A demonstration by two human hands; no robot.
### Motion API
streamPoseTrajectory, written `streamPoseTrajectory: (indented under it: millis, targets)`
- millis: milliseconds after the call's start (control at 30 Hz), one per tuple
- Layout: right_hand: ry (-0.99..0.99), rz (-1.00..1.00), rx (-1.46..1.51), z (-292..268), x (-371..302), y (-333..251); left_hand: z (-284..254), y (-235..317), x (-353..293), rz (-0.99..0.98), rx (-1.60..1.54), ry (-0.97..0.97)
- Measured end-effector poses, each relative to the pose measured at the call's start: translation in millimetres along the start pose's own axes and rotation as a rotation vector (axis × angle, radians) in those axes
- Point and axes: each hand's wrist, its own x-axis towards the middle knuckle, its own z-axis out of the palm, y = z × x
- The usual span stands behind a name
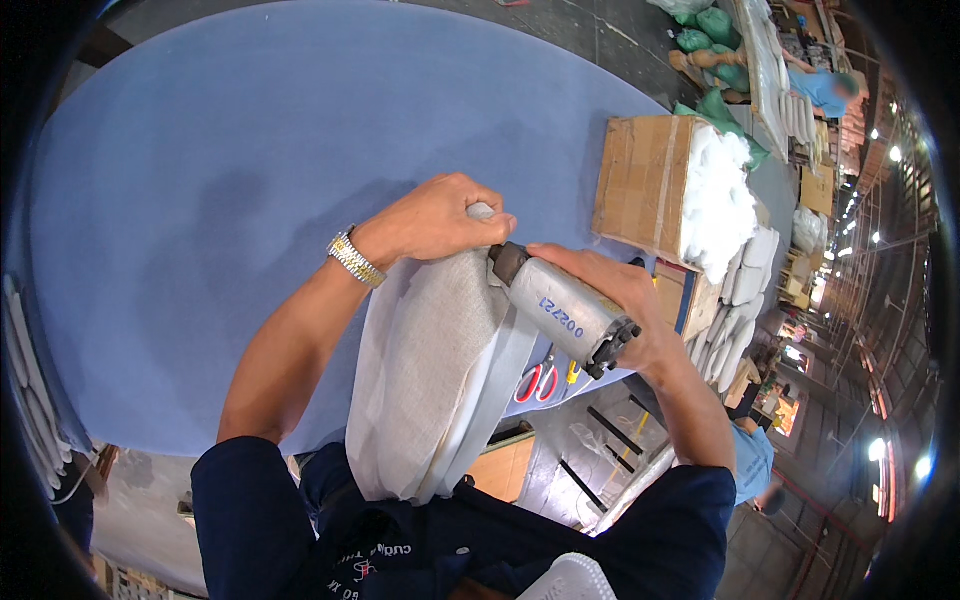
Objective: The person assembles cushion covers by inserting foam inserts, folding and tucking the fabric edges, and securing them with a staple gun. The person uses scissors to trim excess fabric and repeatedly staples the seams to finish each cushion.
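Head view: left hand (440, 222) pinches the soft, floppy fabric-covered panel (430, 370) at its top edge; right hand (610, 290) wraps the heavy-looking metal staple gun (565, 315).

The right hand (610, 290) wraps the grey power tool (565, 312), so its working tip is hidden where it meets the fabric-covered panel (430, 370) under the left hand (440, 220). The panel's lower end disappears behind the person's dark shirt. Red-handled scissors (537, 382) near the blue table's (250, 150) right edge show only their handles. A distant person (825, 88) is blurred.
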Motion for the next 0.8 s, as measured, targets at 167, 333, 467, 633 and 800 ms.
streamPoseTrajectory:
  millis: [167, 333, 467, 633, 800]
  targets:
    - [0.005, -0.061, -0.096, 1.0, 5.1, 1.0, 1.0, -0.7, -1.6, 0.019, -0.01, 0.028]
    - [-0.049, -0.006, -0.158, 2.0, 2.9, -1.8, -0.3, -2.8, -1.2, 0.018, -0.002, 0.033]
    - [-0.042, -0.039, -0.278, 7.4, -3.2, -2.3, 3.8, -9.2, -0.1, 0.045, -0.064, 0.055]
    - [-0.024, -0.056, -0.366, 16.0, -8.9, 8.7, 1.0, -5.6, -0.6, 0.045, -0.064, 0.034]
    - [-0.036, -0.004, -0.171, 2.4, 9.6, -5.4, 1.0, -9.9, -0.4, 0.072, -0.002, 0.028]
